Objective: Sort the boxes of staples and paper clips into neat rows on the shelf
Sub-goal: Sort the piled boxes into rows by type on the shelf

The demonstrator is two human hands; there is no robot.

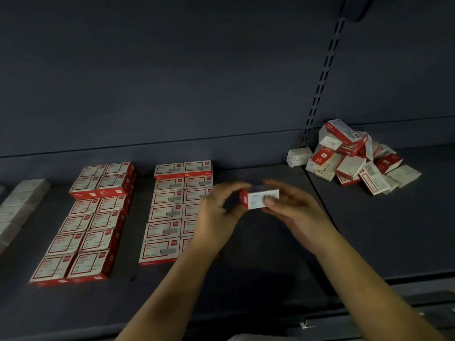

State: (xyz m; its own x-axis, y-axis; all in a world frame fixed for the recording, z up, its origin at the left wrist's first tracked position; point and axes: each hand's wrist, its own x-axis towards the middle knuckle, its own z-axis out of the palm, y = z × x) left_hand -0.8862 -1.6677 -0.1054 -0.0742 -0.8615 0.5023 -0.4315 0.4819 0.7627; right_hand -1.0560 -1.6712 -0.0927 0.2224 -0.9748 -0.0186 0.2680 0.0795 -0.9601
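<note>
Box (258, 198): one small red-and-white box with a barcode on its near face is held above the dark shelf (258, 242), level, with no contact to the shelf surface. The left hand (216, 212) curls its fingers over the red left end of the box, thumb underneath. The right hand (293, 207) pinches the right end, with the thumb on the near face and the fingers over the top. Both hands grip this one box.

Sorted rows: a two-wide block of flat red-and-white boxes (170, 212) lies directly left of the hands; the left hand and forearm cover part of its right column. A second two-wide block (86, 225) lies further left, with its rear boxes stacked higher than the front ones. A row of pale boxes (19, 207) sits at the far left edge, partly out of view.

Unsorted stock: a loose pile of boxes (354, 158) lies at the right rear of the shelf, tilted at mixed angles, beside a slotted upright (320, 82). One pale box (299, 156) stands just left of the pile.
</note>
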